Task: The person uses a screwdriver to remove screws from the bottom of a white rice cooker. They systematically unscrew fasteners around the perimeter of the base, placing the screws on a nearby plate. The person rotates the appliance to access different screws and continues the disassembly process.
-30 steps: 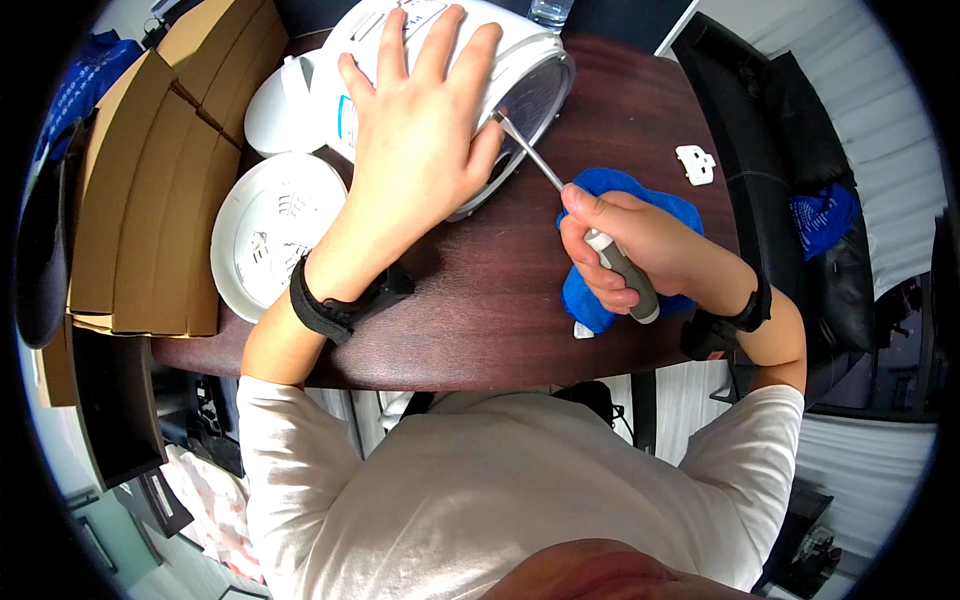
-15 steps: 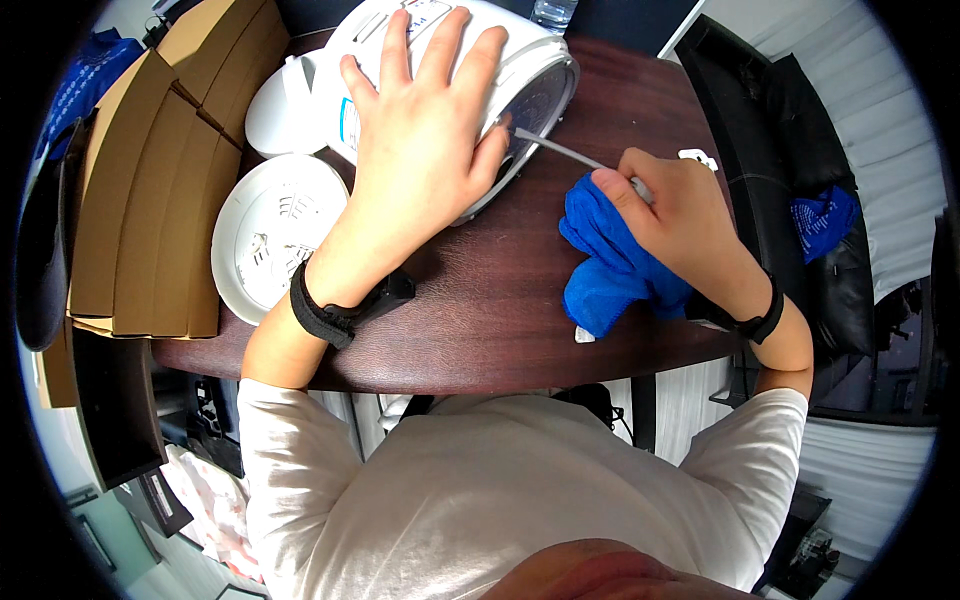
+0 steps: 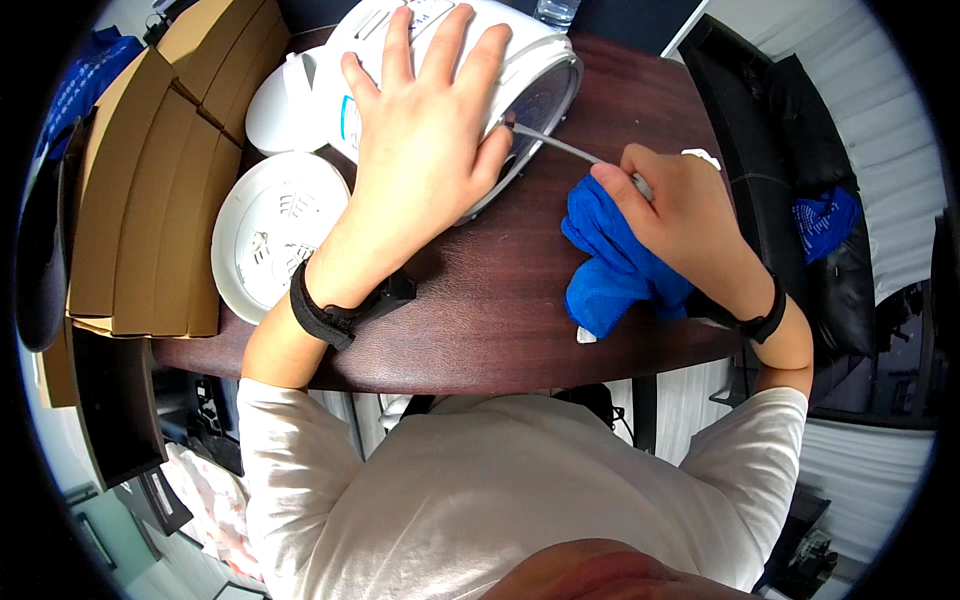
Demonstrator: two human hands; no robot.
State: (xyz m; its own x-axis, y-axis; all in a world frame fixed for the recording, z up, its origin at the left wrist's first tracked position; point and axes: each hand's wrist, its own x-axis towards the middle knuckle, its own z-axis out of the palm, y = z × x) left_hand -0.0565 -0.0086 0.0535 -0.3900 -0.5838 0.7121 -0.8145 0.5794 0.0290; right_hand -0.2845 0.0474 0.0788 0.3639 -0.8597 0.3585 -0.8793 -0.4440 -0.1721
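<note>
A white rounded appliance (image 3: 340,95) lies on its side at the far middle of the table, its dark, ringed face turned to the right. My left hand (image 3: 425,135) presses flat on its shell, fingers spread. Between the thumb and fingers of my right hand (image 3: 685,205) is a slim grey tool (image 3: 565,148) with a dark tip. That tip meets the rim of the appliance's face beside my left thumb; what it touches there is too small to tell. Beneath my right hand lies a crumpled blue cloth (image 3: 610,290), partly covered by the hand.
A shallow white round dish (image 3: 232,215) with slots and a white round part (image 3: 268,122) sit left of the appliance. Brown cardboard boxes (image 3: 150,220) line the left edge. At the back stands a clear glass (image 3: 557,14). A black sofa (image 3: 790,160) is beyond the table's right side.
The appliance has shifted very slightly to the right, its rim with it. The tool's tip has moved a little up and left along the rim. Both hands keep their hold.
</note>
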